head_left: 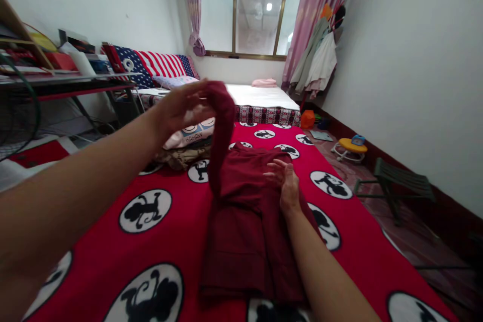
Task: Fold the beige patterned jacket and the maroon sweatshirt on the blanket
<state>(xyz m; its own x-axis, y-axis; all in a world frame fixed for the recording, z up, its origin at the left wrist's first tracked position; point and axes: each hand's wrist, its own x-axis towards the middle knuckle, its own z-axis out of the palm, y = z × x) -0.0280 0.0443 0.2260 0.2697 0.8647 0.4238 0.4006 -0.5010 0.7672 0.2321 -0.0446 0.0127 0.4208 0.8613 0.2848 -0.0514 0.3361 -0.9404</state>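
A dark maroon garment (245, 226) lies on the red blanket (181, 241) printed with black-and-white cartoon circles. My left hand (184, 108) is raised above the bed and grips one sleeve (221, 131) of the garment, which hangs down from my fingers. My right hand (287, 186) rests flat on the upper part of the garment, fingers spread, pressing it onto the blanket.
A pillow and folded cloth (188, 143) lie beyond the garment. A second bed (260, 98) with a pink item stands under the window. Shelves and a fan (22, 105) are at left. A green folding stool (400, 181) and a yellow toy (349, 148) stand on the floor at right.
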